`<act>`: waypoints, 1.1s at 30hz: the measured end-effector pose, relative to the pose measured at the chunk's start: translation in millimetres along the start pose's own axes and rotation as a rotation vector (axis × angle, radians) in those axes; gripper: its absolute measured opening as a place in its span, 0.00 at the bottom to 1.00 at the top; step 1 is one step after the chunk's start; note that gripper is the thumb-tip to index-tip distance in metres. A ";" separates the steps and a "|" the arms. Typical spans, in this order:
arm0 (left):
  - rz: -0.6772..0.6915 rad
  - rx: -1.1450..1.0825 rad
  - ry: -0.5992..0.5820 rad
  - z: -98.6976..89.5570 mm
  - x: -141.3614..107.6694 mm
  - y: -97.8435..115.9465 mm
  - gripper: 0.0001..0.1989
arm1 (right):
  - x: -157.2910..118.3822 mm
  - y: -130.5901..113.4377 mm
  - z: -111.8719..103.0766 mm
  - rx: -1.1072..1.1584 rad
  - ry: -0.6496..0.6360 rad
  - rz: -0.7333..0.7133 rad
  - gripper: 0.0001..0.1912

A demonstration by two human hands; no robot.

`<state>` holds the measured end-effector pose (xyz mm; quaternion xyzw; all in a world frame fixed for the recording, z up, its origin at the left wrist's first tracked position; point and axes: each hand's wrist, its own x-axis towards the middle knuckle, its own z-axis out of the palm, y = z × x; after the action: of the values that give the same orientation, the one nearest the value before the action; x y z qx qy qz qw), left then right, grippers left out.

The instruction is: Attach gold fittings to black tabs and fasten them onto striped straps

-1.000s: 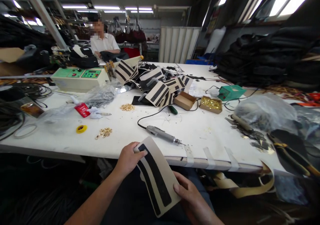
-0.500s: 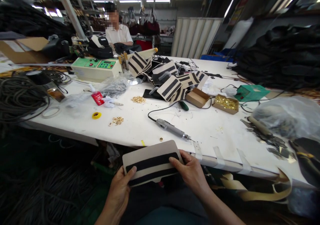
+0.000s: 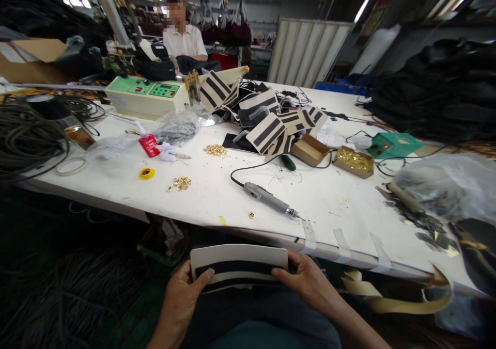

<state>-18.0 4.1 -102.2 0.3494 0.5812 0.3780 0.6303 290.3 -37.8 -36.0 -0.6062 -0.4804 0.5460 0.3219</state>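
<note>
Between my two hands is a beige panel [image 3: 238,254] with rounded corners and two black stripes, held in front of the table's near edge. My left hand [image 3: 185,292] grips its left end, thumb on the striped face. At the right end, my right hand [image 3: 306,276] pinches it the same way. The panel bows slightly, and the fingers behind it are hidden. Beyond it on the table lie a grey electric screwdriver [image 3: 267,198] with a cable and a small gold ring-like piece [image 3: 251,215].
Similar striped panels [image 3: 265,132] are heaped mid-table. Around them are an open carton of gold parts [image 3: 353,160], small gold hardware [image 3: 180,184], yellow tape [image 3: 147,173], a red bottle [image 3: 148,143] and a green-topped machine [image 3: 149,97]. A person [image 3: 184,42] in a white shirt is behind.
The panel has come down and levelled out from its tilt, and now looks foreshortened and slightly bowed. Both hands keep their hold. The view has shifted a little.
</note>
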 end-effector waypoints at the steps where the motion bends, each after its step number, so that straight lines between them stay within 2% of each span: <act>1: 0.049 0.109 0.003 -2.2 1.2 5.3 0.25 | -1.5 -0.2 -4.6 -0.071 -0.038 0.029 0.08; 3: 0.179 0.347 -0.004 -4.2 1.4 19.7 0.19 | -2.1 -5.1 -11.1 -0.205 -0.058 0.046 0.07; 4: 0.268 0.457 -0.023 -3.4 0.3 28.6 0.15 | -0.9 -9.9 -12.1 -0.247 -0.028 0.018 0.09; 6: 0.511 0.609 -0.118 2.7 -3.2 47.8 0.07 | 4.7 -22.8 -8.1 -0.292 0.050 -0.114 0.17; 8: 0.795 0.674 -0.242 12.7 -6.6 65.5 0.01 | 13.7 -36.1 3.7 -0.313 0.039 -0.290 0.22; 10: 0.995 0.721 -0.320 22.6 -8.3 78.3 0.05 | 23.9 -44.7 20.4 -0.325 -0.071 -0.460 0.18; 12: 1.104 0.779 -0.348 28.1 -7.9 85.2 0.10 | 32.3 -45.9 37.0 -0.309 -0.116 -0.608 0.13; 14: 1.179 0.832 -0.319 27.9 -6.5 87.2 0.13 | 36.3 -41.6 48.9 -0.282 -0.055 -0.724 0.13; 16: 1.247 0.856 -0.219 24.0 -5.3 85.6 0.15 | 34.9 -36.2 54.1 -0.274 0.023 -0.804 0.15; 19: 1.248 0.837 -0.014 19.0 -6.2 78.9 0.20 | 26.9 -33.2 52.9 -0.305 0.067 -0.861 0.16; 22: 1.090 0.770 0.108 20.2 -9.6 72.1 0.25 | 19.4 -33.3 50.4 -0.277 0.084 -0.888 0.18; 24: 1.012 0.709 0.051 23.4 -11.7 70.4 0.22 | 16.8 -30.9 51.8 -0.221 0.073 -0.886 0.20; 27: 0.975 0.596 -0.155 28.7 -14.1 72.8 0.12 | 15.2 -24.6 56.1 -0.140 0.058 -0.841 0.22; 30: 0.902 0.488 -0.283 32.9 -16.8 77.4 0.09 | 14.0 -26.3 50.5 -0.066 0.048 -0.764 0.19; 31: 0.883 0.472 -0.311 34.0 -18.0 78.9 0.09 | 14.0 -30.0 44.2 -0.045 0.000 -0.723 0.16; 33: 0.869 0.476 -0.351 36.0 -20.3 82.1 0.10 | 16.3 -40.7 25.1 -0.005 -0.204 -0.611 0.14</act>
<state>11.3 24.7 -17.5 0.7499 0.3380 0.3978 0.4063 255.6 -12.5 -9.5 -0.3766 -0.6713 0.4809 0.4198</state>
